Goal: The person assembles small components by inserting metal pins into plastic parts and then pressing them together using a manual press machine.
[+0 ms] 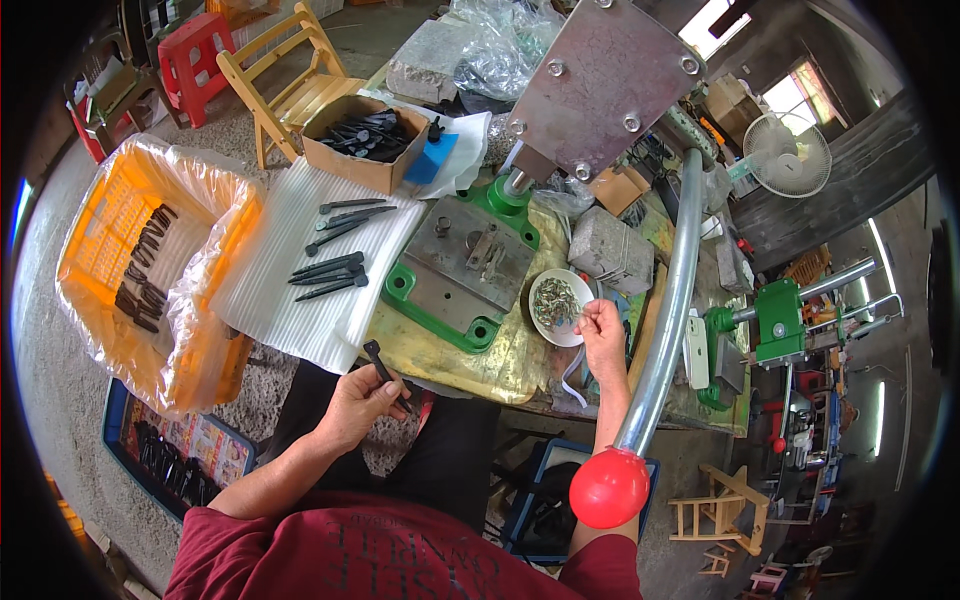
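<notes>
My left hand (358, 408) is closed around a black rod-like part with a widened head (378, 362), held near the table's front edge. At the rim of a white bowl (541, 318), the fingers of my right hand (602, 340) are pinched together. Small shiny metal pieces (556, 302) fill the bowl; whatever the fingertips hold is too small to make out. Between the hands and farther back stands a green-based press with a steel plate (455, 268). Several similar black parts (335, 272) lie on white foam sheeting (290, 235) to the left.
A cardboard box (365, 170) of black parts stands behind the foam. At left is a plastic-lined orange crate (95, 260). The press's long lever (680, 270) ends in a red ball (610, 487) over my right forearm. A concrete block (610, 250) sits behind the bowl.
</notes>
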Motion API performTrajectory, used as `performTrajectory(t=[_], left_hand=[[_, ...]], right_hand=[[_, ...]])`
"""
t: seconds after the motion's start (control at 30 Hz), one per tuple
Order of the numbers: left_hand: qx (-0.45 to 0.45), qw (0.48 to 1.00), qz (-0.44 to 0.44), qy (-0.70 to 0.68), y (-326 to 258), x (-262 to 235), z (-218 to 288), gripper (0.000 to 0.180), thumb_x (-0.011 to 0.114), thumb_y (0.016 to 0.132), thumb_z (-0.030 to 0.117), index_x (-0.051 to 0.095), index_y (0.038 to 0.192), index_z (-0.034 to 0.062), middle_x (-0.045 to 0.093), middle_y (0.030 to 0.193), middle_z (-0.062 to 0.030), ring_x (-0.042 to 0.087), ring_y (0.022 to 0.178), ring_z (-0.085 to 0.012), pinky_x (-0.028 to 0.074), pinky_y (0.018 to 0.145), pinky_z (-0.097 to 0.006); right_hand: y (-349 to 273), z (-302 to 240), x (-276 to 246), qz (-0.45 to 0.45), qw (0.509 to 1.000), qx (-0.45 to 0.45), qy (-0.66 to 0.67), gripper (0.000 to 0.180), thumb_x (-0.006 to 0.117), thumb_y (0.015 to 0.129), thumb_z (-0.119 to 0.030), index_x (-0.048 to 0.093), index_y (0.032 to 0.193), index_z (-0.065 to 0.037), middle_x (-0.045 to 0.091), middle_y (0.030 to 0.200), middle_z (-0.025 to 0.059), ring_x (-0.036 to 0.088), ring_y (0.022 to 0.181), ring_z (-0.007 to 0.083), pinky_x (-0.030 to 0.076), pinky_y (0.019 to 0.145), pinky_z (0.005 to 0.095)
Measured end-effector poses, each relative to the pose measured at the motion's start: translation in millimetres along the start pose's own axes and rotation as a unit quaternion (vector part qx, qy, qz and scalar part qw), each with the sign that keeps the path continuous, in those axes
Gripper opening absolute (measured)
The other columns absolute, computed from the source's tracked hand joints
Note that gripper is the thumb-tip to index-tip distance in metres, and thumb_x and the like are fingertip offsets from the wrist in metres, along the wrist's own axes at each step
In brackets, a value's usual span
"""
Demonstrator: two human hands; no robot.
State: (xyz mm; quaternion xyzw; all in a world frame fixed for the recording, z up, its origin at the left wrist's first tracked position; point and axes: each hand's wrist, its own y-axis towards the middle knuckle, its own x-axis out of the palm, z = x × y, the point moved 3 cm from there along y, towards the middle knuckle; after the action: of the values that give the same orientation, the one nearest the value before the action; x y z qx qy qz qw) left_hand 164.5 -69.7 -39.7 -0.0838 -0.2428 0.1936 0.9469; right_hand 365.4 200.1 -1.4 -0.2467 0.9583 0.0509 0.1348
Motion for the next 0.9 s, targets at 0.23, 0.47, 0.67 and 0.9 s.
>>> performTrajectory(t=[0.23,0.47,0.67,0.9], left_hand=[[0.009,1.000,-0.001,0.001,0.7,2.2,-0.3,0.013,0.049,0.083,0.014,0.050,0.085,0.0013,0.056,0.078,-0.0068,0.056,0.064,-0.0117,0.050,0.059,-0.024],[0.005,1.000,0.003,-0.002,0.4,2.7,0.3,0.014,0.050,0.083,0.015,0.050,0.084,0.0013,0.055,0.078,-0.0067,0.056,0.064,-0.0118,0.050,0.058,-0.024],[0.004,1.000,-0.006,0.001,1.5,7.4,1.6,0.012,0.050,0.083,0.013,0.051,0.085,0.0008,0.055,0.080,-0.0069,0.056,0.066,-0.0120,0.050,0.059,-0.024],[0.067,0.995,-0.023,0.071,14.5,33.4,16.4,0.012,0.057,0.079,0.009,0.056,0.084,-0.0021,0.053,0.065,-0.0003,0.049,0.058,-0.0044,0.042,0.052,-0.019]], right_hand=[[-12.0,-12.8,3.9,-0.021,0.996,0.031,0.082,0.015,0.048,0.079,0.001,0.052,0.094,-0.001,0.051,0.078,0.0018,0.049,0.065,0.0076,0.037,0.058,0.0184],[-17.9,-10.1,9.7,-0.019,0.982,0.073,0.173,0.011,0.048,0.080,-0.002,0.051,0.091,-0.002,0.052,0.075,0.0016,0.051,0.065,0.0087,0.037,0.057,0.0189],[-29.1,-23.4,28.2,0.019,0.979,0.012,0.202,0.018,0.052,0.077,0.001,0.047,0.093,-0.004,0.051,0.077,0.0025,0.052,0.066,0.0120,0.039,0.058,0.0216],[-58.4,-42.7,71.8,-0.020,0.951,-0.021,0.306,0.022,0.053,0.076,0.001,0.047,0.096,-0.006,0.054,0.076,0.0032,0.053,0.067,0.0138,0.039,0.060,0.0228]])
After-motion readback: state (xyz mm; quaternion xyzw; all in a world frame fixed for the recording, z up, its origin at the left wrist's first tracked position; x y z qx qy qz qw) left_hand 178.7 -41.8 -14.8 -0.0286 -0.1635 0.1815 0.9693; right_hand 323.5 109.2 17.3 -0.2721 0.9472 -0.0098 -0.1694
